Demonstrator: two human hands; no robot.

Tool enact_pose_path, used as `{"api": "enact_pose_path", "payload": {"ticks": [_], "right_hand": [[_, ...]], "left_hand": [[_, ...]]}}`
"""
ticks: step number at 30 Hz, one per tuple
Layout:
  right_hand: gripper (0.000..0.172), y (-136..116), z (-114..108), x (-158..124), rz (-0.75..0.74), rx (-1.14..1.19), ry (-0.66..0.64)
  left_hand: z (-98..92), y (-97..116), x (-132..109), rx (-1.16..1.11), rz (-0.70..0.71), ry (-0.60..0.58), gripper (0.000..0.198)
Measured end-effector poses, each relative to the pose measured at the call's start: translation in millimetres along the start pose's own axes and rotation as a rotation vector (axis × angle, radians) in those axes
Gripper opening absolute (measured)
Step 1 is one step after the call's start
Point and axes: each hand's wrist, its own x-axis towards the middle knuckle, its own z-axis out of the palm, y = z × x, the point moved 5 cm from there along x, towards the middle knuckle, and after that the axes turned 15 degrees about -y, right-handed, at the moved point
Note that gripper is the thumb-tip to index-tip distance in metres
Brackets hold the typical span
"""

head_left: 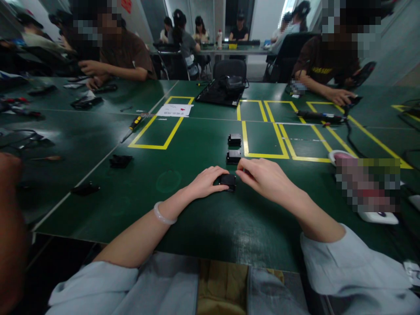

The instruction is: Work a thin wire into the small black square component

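On the green table my left hand [210, 181] has its thumb and fingers closed on a small black box-shaped part [227, 181], holding it from the left. My right hand [257, 175] is bent just to the right of that part, thumb and fingers pinched together. What lies between those right fingertips, if anything, is too small to make out. Right behind my hands sits a second black box-shaped part [233, 156]. A third similar black part [234, 139] stands farther back in line with it.
Yellow tape rectangles [262, 155] mark the table. A yellow-black screwdriver [134, 124], a paper sheet [175, 110] and black pieces [120, 161] lie to the left. A white-rimmed device [379, 216] is at right. Co-workers sit across, and another person's arm [11, 232] enters at left.
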Motion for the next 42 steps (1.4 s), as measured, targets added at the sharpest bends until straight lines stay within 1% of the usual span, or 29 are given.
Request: {"api": "enact_pose_path", "payload": {"ticks": [3,7,17,23,26,35,39,42], "right_hand": [[0.027,0.9,1.6,1.1,0.033,-0.039,-0.011],[0.021,2.7,1.7,0.8,0.072,-0.072,-0.013],[0.015,-2.2,0.8,0.1,0.003,-0.037,0.019],[0.024,-0.3,2.4,1.3,0.055,-0.085,0.004],[0.021,1.0,3.6,2.2,0.087,-0.109,-0.006],[0.021,-0.2,1.7,-0.3,0.022,-0.023,0.007],[0.020,-0.5,1.2,0.0,0.039,-0.025,0.006],[0.025,-0.1,1.9,1.1,0.077,-0.059,-0.013]], "left_hand": [[0.7,-0.8,0.6,0.004,-0.008,0.000,0.043],[0.3,0.0,0.5,-0.004,-0.008,-0.010,0.043],[-0.5,1.1,0.2,-0.014,-0.003,-0.006,0.041],[1.5,-1.9,0.9,-0.005,-0.013,-0.004,0.044],[1.4,-1.4,0.7,-0.002,-0.010,-0.007,0.043],[-0.2,0.2,0.0,0.012,-0.011,-0.004,0.042],[0.2,0.1,-0.1,0.002,-0.007,-0.003,0.043],[0.3,0.0,-0.1,-0.002,-0.009,-0.002,0.044]]}}
